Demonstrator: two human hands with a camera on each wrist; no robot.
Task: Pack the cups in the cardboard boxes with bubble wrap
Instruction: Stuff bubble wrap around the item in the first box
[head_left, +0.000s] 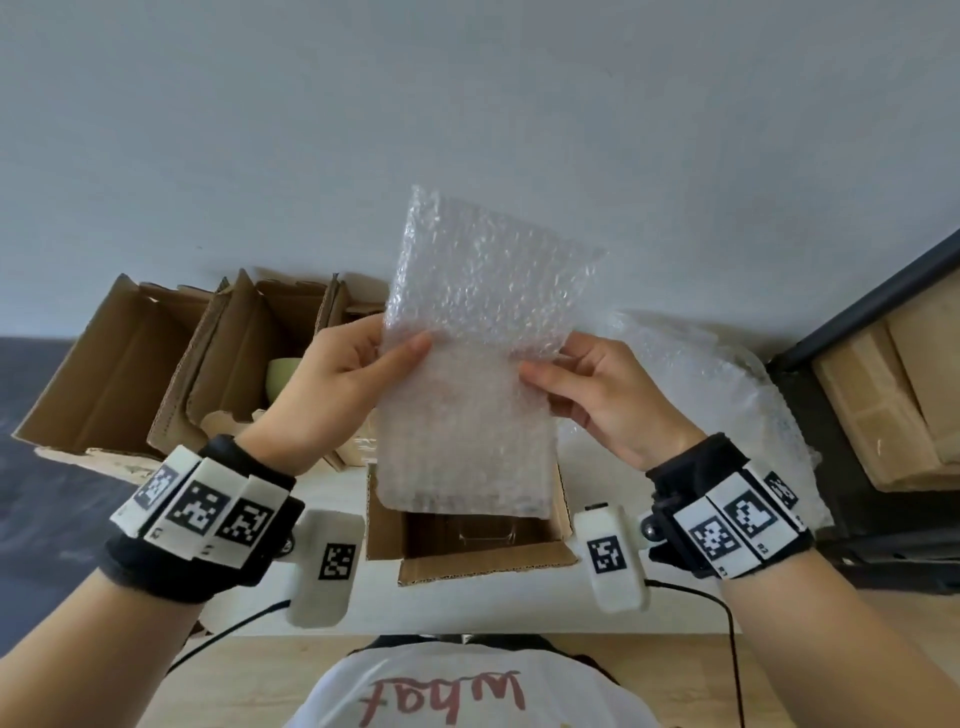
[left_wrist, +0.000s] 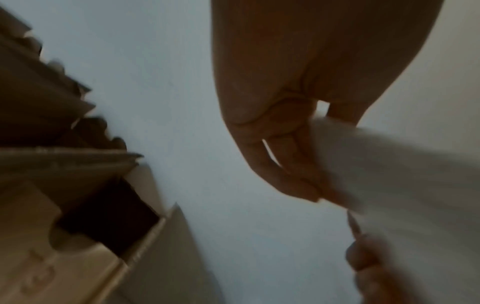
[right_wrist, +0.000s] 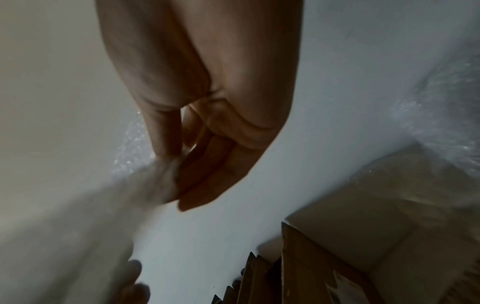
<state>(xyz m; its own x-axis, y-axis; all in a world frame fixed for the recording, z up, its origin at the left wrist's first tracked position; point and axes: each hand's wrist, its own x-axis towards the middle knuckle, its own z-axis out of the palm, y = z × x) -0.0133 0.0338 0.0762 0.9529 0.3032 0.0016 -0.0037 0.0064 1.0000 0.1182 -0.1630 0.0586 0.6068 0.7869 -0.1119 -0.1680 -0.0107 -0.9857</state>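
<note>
A clear sheet of bubble wrap (head_left: 483, 332) stands upright in the air over a small open cardboard box (head_left: 563, 499) near me. My left hand (head_left: 343, 384) pinches its left edge between thumb and fingers, and my right hand (head_left: 597, 389) pinches its right edge. Something clear lies inside the small box, too dim to name. A pale green cup (head_left: 280, 376) sits in the middle one of three open cardboard boxes (head_left: 119, 364) at the back left. In the left wrist view my left hand (left_wrist: 298, 164) holds the blurred bubble wrap (left_wrist: 402, 174); in the right wrist view my right hand (right_wrist: 205, 160) holds the bubble wrap (right_wrist: 103, 205).
A loose heap of more bubble wrap (head_left: 727, 395) lies on the white table (head_left: 467, 608) to the right. A dark shelf frame with stacked cardboard (head_left: 893, 395) stands at the far right. A plain wall rises behind the table. Cables run from my wrists.
</note>
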